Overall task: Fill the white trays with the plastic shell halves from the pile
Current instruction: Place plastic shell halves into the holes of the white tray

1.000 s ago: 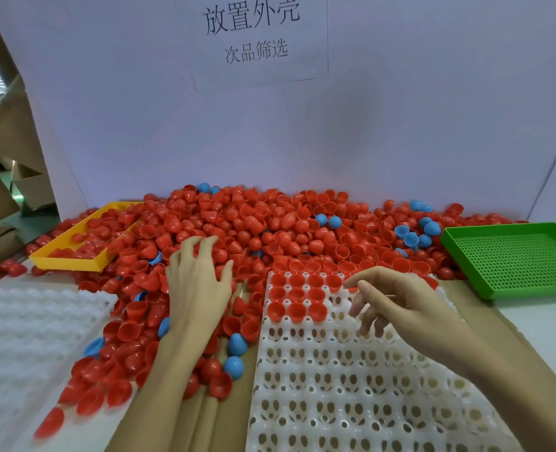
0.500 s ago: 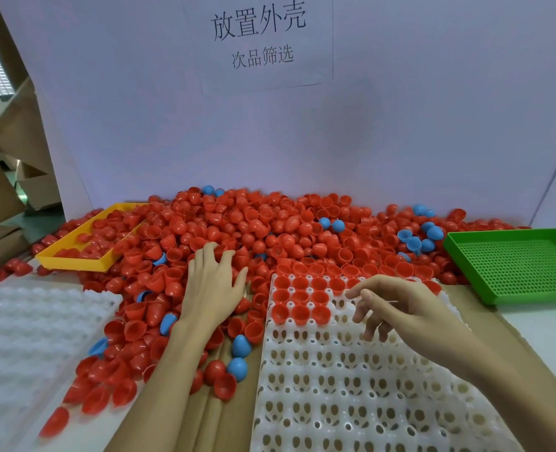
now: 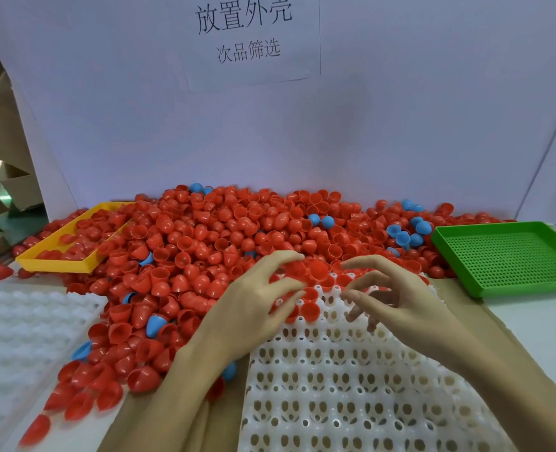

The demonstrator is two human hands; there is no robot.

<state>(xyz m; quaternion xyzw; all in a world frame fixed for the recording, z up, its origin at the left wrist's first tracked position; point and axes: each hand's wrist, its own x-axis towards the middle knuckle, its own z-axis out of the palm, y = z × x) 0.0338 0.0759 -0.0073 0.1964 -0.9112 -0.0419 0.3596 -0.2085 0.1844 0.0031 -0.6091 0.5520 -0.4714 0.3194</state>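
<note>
Both hands have come together over the far end of the tray since half a second ago; the left hand (image 3: 254, 308) was then out on the pile.

Behind everything stands a white board (image 3: 400, 125) with a printed sign (image 3: 247, 34). Against its foot lies the pile (image 3: 224, 233) of red shells, a few blue among them, spilling over a yellow tray (image 3: 55, 264) on the left and reaching a green tray (image 3: 505, 256) on the right. The tray (image 3: 351, 386) in front has only its far rows filled; the near cells are bare, and its near edge is cut off by the frame. A second white tray (image 3: 19, 337) lies left, blurred.

The left hand's fingers curl around red shells (image 3: 306, 269) at the tray's far edge. The right hand (image 3: 397, 301) hovers beside it, fingers bent and apart; whether it holds anything I cannot tell.
</note>
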